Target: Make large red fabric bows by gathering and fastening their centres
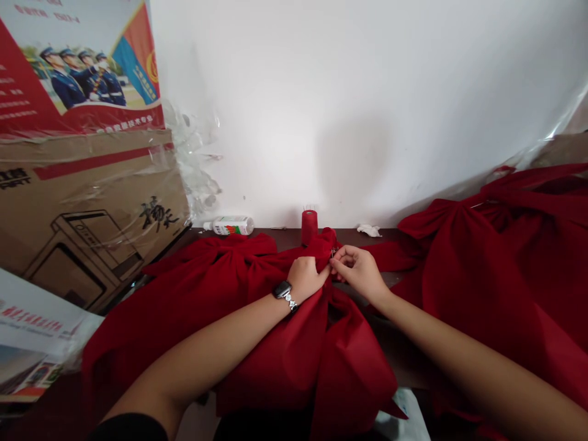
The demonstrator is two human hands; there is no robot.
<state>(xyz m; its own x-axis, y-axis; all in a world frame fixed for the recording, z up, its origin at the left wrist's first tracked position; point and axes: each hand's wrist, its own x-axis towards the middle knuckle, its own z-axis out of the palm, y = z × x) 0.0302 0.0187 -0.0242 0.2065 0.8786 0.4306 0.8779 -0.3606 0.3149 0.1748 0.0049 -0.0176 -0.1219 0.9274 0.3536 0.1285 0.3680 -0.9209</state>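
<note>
White wall behind; dark table below, largely covered by red cloth gathered into bows. Middle bow is set directly under both hands. Left hand is closed on the cloth, left of the gathered centre. Right hand is narrowed to a fingertip pinch at a small metal piece; pin or needle can't be told. Step in hand, as judged: gathers being fastened. Next move calls for folds held firm and the metal guided clear of the left thumb. Red thread spool is stood upright just behind; thin pins or needles seem stuck in its top. Containers: white bottle is laid on its side near the wall, contents not discernible; cardboard box at left, inside not visible.
</note>
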